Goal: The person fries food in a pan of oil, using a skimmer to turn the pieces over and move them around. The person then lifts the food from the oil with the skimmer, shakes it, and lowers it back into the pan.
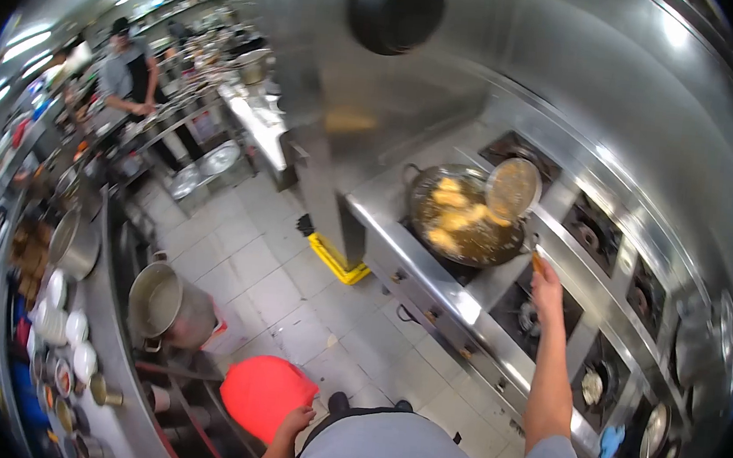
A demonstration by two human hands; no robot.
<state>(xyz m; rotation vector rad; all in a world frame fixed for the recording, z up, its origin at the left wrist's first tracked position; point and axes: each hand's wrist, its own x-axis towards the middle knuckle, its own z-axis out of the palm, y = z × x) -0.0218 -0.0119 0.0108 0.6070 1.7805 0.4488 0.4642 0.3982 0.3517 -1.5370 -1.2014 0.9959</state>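
My right hand (546, 290) is wrapped round the wooden handle of a skimmer (514, 190), whose round metal bowl hangs tilted over the right side of a wide pan (469, 257). Dark oil fills the pan, and golden fried pieces (449, 198) float in it, some right by the skimmer's edge. Low at my left side, my left hand (296, 421) grips the edge of a round, bright red plastic tray (265, 395). Its surface looks smooth, with nothing visible on it.
More burners (588, 235) line the steel stove, one with a small pan (595, 384). A blue cloth (611, 444) lies near its front edge. Behind my left side stand a tall stockpot (193, 314) and a counter with bowls (79, 326). Another person (131, 78) works farther back.
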